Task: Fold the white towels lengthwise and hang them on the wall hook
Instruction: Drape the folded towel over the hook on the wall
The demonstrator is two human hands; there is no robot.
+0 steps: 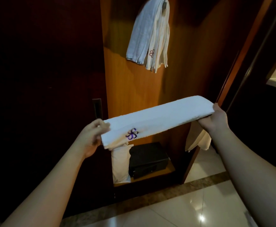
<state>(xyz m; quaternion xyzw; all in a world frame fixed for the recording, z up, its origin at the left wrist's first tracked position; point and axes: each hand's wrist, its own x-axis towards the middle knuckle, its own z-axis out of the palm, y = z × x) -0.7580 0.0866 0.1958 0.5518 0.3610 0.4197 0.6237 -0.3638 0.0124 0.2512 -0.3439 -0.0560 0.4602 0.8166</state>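
A white towel [160,117] with a purple emblem is folded into a long narrow strip and stretched level in front of me. My left hand [91,135] grips its near left end. My right hand [216,118] holds the right end, thumb on top and fingers underneath; part of the cloth hangs down below that hand. Up on the wooden back panel, white towels [148,33] with a similar emblem hang from the wall hook [164,4], which is mostly covered by them.
An open wardrobe niche [134,87] with an orange-brown back panel faces me. On its floor stand a black safe [148,159] and a white pillow [121,163]. A dark door with a handle [97,107] is at left. Glossy tiled floor [191,207] lies below.
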